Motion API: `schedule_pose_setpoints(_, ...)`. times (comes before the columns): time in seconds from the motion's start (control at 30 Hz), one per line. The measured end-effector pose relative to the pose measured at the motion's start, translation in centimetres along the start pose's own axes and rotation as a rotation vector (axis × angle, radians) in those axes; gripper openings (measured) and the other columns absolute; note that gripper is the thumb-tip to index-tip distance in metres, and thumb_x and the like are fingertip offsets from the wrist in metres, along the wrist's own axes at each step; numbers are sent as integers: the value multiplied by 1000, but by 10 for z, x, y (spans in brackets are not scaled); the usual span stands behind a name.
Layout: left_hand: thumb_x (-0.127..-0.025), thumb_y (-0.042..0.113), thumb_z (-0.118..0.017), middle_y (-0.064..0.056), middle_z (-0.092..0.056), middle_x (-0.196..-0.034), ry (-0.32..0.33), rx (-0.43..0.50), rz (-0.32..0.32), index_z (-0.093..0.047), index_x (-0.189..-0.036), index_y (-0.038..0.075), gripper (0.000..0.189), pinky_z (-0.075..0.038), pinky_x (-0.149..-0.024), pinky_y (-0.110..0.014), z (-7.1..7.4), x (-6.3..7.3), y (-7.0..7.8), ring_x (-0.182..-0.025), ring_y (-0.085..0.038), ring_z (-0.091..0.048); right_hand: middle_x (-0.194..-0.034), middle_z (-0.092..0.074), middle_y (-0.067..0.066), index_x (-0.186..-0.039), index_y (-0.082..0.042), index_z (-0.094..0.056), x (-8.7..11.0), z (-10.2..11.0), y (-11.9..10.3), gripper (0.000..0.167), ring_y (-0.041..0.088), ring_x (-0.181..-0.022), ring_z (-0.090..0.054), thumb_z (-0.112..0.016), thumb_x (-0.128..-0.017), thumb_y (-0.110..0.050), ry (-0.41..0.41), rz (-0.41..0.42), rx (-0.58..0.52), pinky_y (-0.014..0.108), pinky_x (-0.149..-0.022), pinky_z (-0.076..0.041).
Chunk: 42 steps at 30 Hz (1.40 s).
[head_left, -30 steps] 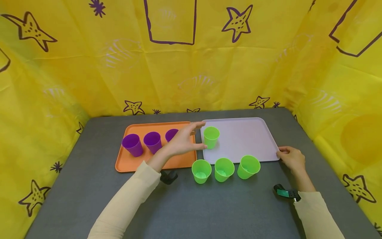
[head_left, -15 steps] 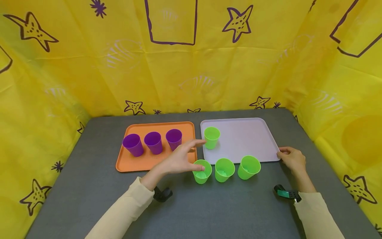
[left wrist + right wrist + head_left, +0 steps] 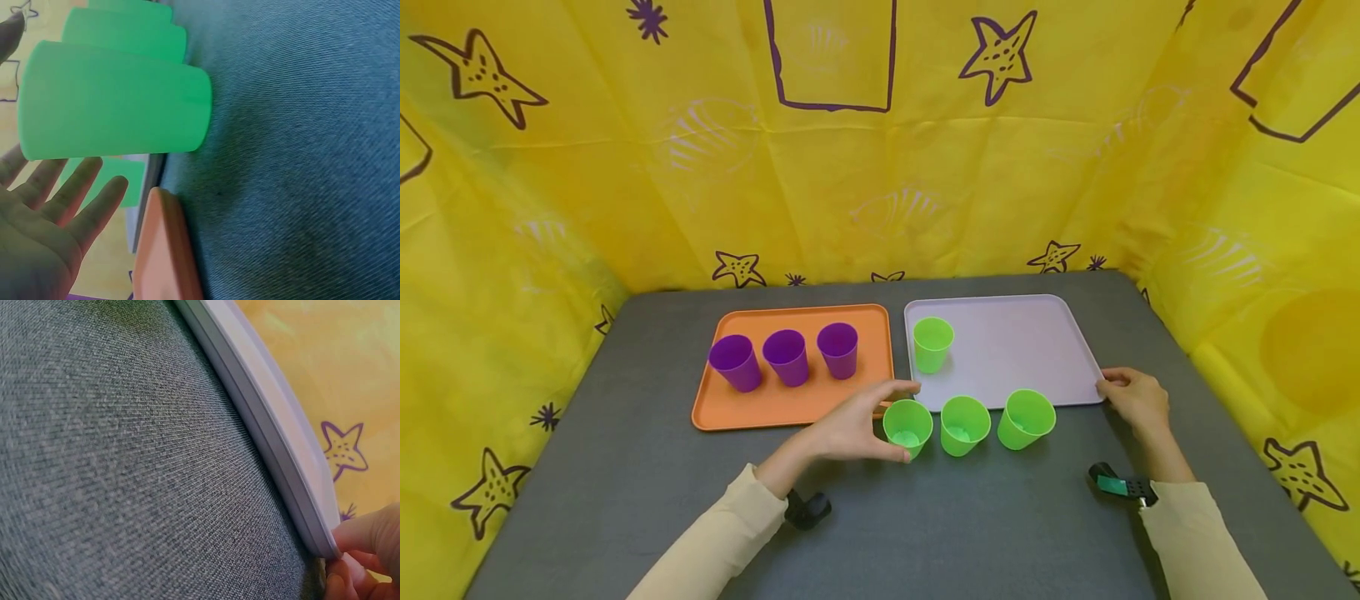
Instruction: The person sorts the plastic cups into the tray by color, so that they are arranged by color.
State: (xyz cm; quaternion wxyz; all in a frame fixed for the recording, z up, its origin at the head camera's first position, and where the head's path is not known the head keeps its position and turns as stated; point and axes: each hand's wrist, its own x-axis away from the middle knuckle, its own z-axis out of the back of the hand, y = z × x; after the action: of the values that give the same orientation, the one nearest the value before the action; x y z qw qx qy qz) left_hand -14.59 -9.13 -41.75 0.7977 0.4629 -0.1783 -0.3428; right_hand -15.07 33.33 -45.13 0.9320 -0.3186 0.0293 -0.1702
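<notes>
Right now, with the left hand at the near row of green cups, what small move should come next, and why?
Probably close the left hand gently on the leftmost near-row green cup: thumb and fingers flank it but aren't curled round it. The right hand pinches a corner of the lilac tray, so that side seems taken care of.

Yellow cloth (image 3: 820, 192) printed with dark starfish (image 3: 997, 58) encloses a grey tabletop (image 3: 970, 533) on three sides.
</notes>
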Motion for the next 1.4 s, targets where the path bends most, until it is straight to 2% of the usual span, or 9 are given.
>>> schedule_pose_setpoints(0.23, -67, 30, -82, 11, -48, -131, 14, -35, 13, -43, -133, 24, 76, -40, -100, -38, -4, 1, -3, -120, -5, -44, -85, -67, 16, -110, 5, -62, 0, 0, -1, 37, 8, -57, -55, -58, -85, -23, -8, -4, -3, 24, -49, -44)
schedule_pose_setpoints(0.47, -69, 31, -80, 8, -57, -115, 30, -40, 25, -48, -129, 18, 69, -43, -96, -37, -7, 0, -11, -109, -11, -52, -84, -67, 15, -109, 5, -62, -1, -1, 1, 37, 7, -56, -55, -59, -85, -23, -5, -8, -10, 23, -48, -45)
schedule_pose_setpoints(0.7, -69, 29, -80, 2, -60, -111, 32, 0, 12, -50, -124, 24, 63, -45, -95, -39, -9, 0, -11, -104, -17, -55, -85, -68, 16, -109, 4, -62, -1, -1, 1, 37, 7, -57, -55, -59, -85, -23, 1, -2, 1, 24, -49, -44)
schedule_pose_setpoints(0.87, -70, 30, -80, 4, -59, -111, 26, 6, 27, -50, -124, 25, 62, -47, -92, -37, -3, 0, -4, -103, -16, -55, -85, -68, 15, -109, 4, -62, -1, -1, 2, 37, 7, -56, -55, -59, -85, -23, -2, -2, -2, 24, -49, -44)
schedule_pose_setpoints(1.07, -70, 28, -81, 10, -58, -108, 30, 13, 25, -49, -124, 28, 64, -51, -85, -31, 10, -4, 11, -99, -11, -57, -85, -68, 15, -109, 5, -62, -1, -1, 2, 37, 6, -56, -55, -59, -85, -23, 1, -5, -2, 24, -49, -44)
schedule_pose_setpoints(1.3, -69, 29, -80, 7, -62, -104, 67, -109, -69, -50, -125, 20, 64, -48, -89, -32, 24, -16, 32, -97, -8, -58, -78, -68, 9, -108, 4, -63, -2, -1, 2, 35, 4, -53, -55, -59, -83, -21, 14, -5, -19, 23, -49, -44)
schedule_pose_setpoints(1.4, -69, 30, -80, 8, -62, -104, 73, -141, -83, -50, -125, 19, 64, -49, -88, -29, 27, -22, 38, -97, -6, -57, -78, -68, 8, -108, 4, -63, -2, -1, 1, 35, 3, -53, -55, -59, -83, -20, 14, -3, -21, 22, -48, -44)
